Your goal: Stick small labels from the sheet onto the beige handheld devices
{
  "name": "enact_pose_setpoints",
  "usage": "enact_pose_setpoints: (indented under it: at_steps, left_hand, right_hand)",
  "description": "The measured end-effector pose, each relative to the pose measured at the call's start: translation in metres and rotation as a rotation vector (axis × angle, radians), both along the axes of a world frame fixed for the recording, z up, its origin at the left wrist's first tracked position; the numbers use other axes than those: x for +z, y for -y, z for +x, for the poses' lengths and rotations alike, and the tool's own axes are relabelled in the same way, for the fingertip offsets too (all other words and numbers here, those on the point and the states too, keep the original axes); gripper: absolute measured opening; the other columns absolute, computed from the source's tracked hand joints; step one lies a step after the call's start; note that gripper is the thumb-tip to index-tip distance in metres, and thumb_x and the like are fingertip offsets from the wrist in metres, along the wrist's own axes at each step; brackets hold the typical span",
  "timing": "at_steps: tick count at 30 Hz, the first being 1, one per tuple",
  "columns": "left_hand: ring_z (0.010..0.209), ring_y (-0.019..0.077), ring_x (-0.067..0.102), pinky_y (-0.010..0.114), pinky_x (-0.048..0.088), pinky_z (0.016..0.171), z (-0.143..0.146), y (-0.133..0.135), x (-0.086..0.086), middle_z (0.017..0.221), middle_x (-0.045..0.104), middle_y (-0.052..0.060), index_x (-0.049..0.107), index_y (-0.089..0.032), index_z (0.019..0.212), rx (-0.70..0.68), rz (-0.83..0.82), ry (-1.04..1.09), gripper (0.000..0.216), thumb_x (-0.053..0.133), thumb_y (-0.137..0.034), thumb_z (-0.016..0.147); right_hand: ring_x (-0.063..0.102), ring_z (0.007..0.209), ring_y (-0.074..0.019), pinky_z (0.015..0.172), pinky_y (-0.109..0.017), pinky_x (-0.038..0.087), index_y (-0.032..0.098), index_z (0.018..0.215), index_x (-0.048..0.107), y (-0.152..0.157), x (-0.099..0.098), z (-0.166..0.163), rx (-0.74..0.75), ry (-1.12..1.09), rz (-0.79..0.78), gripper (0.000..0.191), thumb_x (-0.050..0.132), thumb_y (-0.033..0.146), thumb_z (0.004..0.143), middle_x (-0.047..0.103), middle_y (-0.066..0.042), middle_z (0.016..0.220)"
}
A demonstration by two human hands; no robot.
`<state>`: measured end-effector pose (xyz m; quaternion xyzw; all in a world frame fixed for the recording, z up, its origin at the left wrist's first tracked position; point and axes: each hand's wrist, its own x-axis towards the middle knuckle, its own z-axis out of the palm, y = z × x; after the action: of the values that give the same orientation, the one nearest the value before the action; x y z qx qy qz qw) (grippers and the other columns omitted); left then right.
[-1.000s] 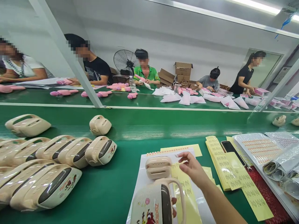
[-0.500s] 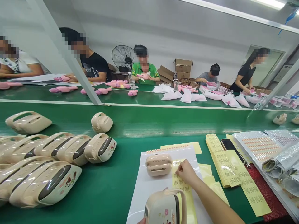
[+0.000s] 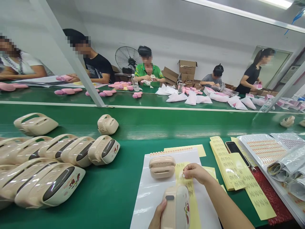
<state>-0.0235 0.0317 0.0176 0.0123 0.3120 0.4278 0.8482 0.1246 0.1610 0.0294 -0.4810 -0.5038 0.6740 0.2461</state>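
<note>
My left hand [image 3: 157, 218] is closed round a beige handled toy case [image 3: 176, 206] with a flower print, held at the bottom edge of the view. My right hand [image 3: 195, 172] pinches a small sticker just above that case, over a yellow sticker sheet [image 3: 192, 197]. The sheet lies on a white paper [image 3: 147, 194] spread on the green belt. A second beige case [image 3: 162, 166] rests on the paper to the left of my right hand.
Several beige cases [image 3: 59, 159] lie in rows at the left of the green belt [image 3: 114, 197]. Yellow sticker strips [image 3: 234, 173], a phone [image 3: 234, 150] and sticker sheets [image 3: 264, 149] lie at the right. Several people work at the far table [image 3: 133, 99] with pink items.
My left hand has turned the case so its narrow side faces up. My right hand dropped from above the sheet and drew back, pinched, to the top of the case.
</note>
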Motion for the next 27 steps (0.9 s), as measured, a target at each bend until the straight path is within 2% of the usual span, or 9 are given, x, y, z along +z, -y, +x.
enact_pose_setpoints:
  at_steps: [3,5,7,10,15,23,27]
  left_hand:
    - [0.108,0.0343,0.055,0.042,0.039,0.092,0.002,-0.005,0.005,0.102,0.069,0.014,0.056,-0.013,0.116,0.077,0.073,-0.145,0.071,0.061,-0.061,0.064]
    - [0.111,0.0321,0.052,0.040,0.038,0.093,0.003,-0.009,0.007,0.111,0.066,0.009,0.049,-0.022,0.122,0.136,0.152,-0.298,0.070,0.066,-0.057,0.064]
    - [0.114,0.0318,0.049,0.039,0.037,0.094,0.005,-0.013,0.008,0.120,0.060,0.007,0.044,-0.027,0.125,0.155,0.214,-0.416,0.073,0.069,-0.056,0.062]
    - [0.117,0.0318,0.047,0.038,0.036,0.095,0.008,-0.014,0.008,0.129,0.053,0.008,0.040,-0.025,0.127,0.144,0.247,-0.479,0.077,0.069,-0.056,0.062]
    - [0.115,0.0318,0.048,0.039,0.038,0.093,0.011,-0.013,0.007,0.126,0.055,0.011,0.037,-0.023,0.130,0.137,0.265,-0.496,0.077,0.066,-0.054,0.066]
    - [0.114,0.0314,0.050,0.040,0.038,0.093,0.012,-0.012,0.012,0.122,0.059,0.009,0.038,-0.025,0.130,0.141,0.270,-0.494,0.074,0.066,-0.053,0.067]
    - [0.112,0.0310,0.052,0.040,0.039,0.091,0.013,-0.012,0.013,0.121,0.061,0.009,0.039,-0.026,0.130,0.157,0.266,-0.488,0.073,0.066,-0.052,0.067]
  right_hand:
    - [0.051,0.066,-0.0119,0.072,-0.031,0.044,0.018,0.058,0.052,0.010,0.029,0.011,-0.016,-0.101,0.020,0.044,0.076,0.053,0.045,0.052,0.002,0.069]
    - [0.050,0.068,-0.0122,0.070,-0.030,0.044,0.018,0.058,0.053,0.019,0.049,0.017,0.012,-0.129,0.046,0.042,0.076,0.052,0.048,0.051,0.001,0.073]
    - [0.049,0.069,-0.0131,0.068,-0.029,0.043,0.018,0.059,0.055,0.030,0.065,0.019,0.099,-0.077,0.113,0.034,0.076,0.045,0.053,0.051,0.001,0.075]
    - [0.048,0.071,-0.0140,0.066,-0.029,0.041,0.018,0.058,0.059,0.043,0.078,0.016,0.240,0.118,0.232,0.019,0.072,0.032,0.060,0.047,0.001,0.077]
    - [0.043,0.068,-0.0131,0.066,-0.027,0.041,0.019,0.057,0.061,0.053,0.081,0.011,0.276,0.282,0.274,0.011,0.071,0.023,0.061,0.042,0.001,0.077]
    - [0.045,0.083,-0.0184,0.082,-0.034,0.040,0.020,0.060,0.062,0.067,0.073,0.009,0.152,0.324,0.336,0.009,0.070,0.019,0.064,0.044,-0.001,0.081]
    - [0.045,0.086,-0.0200,0.084,-0.036,0.039,0.021,0.058,0.060,0.069,0.073,0.008,0.127,0.336,0.331,0.012,0.070,0.019,0.063,0.046,-0.001,0.083]
